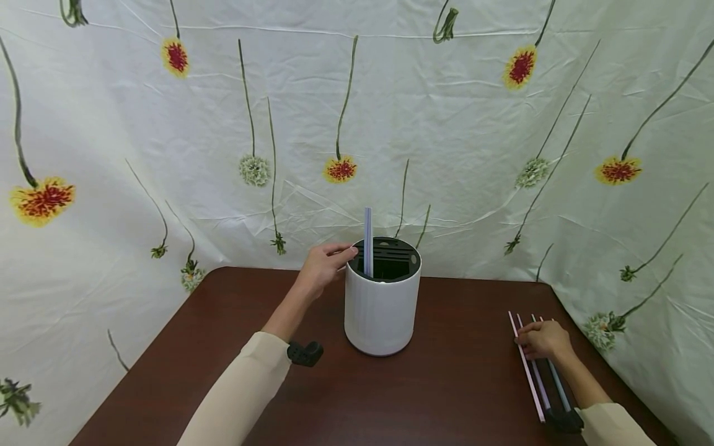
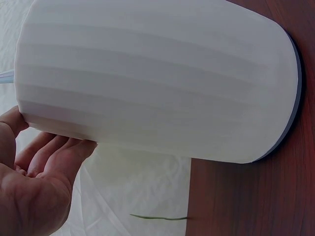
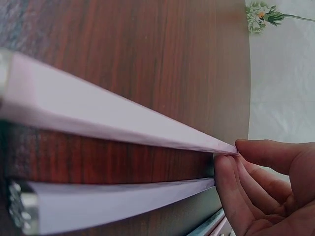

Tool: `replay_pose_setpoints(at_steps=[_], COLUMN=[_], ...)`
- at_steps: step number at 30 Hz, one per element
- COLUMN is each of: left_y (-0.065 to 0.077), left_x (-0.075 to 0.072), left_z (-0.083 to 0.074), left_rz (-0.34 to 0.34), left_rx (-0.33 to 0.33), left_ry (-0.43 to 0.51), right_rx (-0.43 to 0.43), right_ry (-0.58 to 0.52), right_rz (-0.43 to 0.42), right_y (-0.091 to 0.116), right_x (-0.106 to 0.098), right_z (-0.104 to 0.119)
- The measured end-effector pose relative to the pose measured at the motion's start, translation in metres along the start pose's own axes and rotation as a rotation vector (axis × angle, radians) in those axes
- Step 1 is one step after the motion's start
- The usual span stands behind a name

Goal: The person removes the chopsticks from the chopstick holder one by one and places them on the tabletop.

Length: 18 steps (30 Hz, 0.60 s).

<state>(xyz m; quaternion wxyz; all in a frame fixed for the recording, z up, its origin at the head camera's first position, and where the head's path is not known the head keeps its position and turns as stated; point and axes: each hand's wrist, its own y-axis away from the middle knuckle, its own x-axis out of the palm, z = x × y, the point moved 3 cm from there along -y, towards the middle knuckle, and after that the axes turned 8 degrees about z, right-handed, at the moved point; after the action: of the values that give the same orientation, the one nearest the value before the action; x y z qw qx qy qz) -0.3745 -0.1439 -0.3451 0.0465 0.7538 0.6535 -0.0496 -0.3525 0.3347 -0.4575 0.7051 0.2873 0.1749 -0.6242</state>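
A white round utensil holder [image 1: 382, 316] with a dark slotted top [image 1: 393, 251] stands upright on the table. Pale blue chopsticks [image 1: 368, 241] rise side by side from its opening. My left hand [image 1: 325, 267] grips the holder's upper left edge; the left wrist view shows the thumb by the rim and the fingers against the wall. At the right, my right hand [image 1: 543, 342] pinches a pink chopstick [image 3: 108, 108] near its far end. Beside it lies a lavender chopstick [image 3: 113, 201], with bluish chopsticks [image 1: 559, 384] further right, partly hidden by the hand.
The dark brown wooden table [image 1: 446, 384] has its right edge close beyond the chopsticks. A white cloth [image 1: 446, 124] printed with flowers hangs behind and around the table. Dark wrist bands [image 1: 305, 354] sit on both wrists.
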Motion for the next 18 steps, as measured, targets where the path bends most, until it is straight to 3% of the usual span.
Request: replay_pose_setpoints(at_steps=[13, 18], left_y=[0.001, 0.001], left_x=[-0.001, -0.001], left_z=[0.001, 0.0], left_rz=[0.012, 0.008], left_rx=[0.001, 0.001], left_ry=[0.002, -0.009], right_rx=[0.011, -0.013], right_ry=[0.004, -0.008], right_rz=[-0.012, -0.048], right_y=[0.003, 0.007], right_x=[-0.003, -0.007], right_z=[0.004, 0.022])
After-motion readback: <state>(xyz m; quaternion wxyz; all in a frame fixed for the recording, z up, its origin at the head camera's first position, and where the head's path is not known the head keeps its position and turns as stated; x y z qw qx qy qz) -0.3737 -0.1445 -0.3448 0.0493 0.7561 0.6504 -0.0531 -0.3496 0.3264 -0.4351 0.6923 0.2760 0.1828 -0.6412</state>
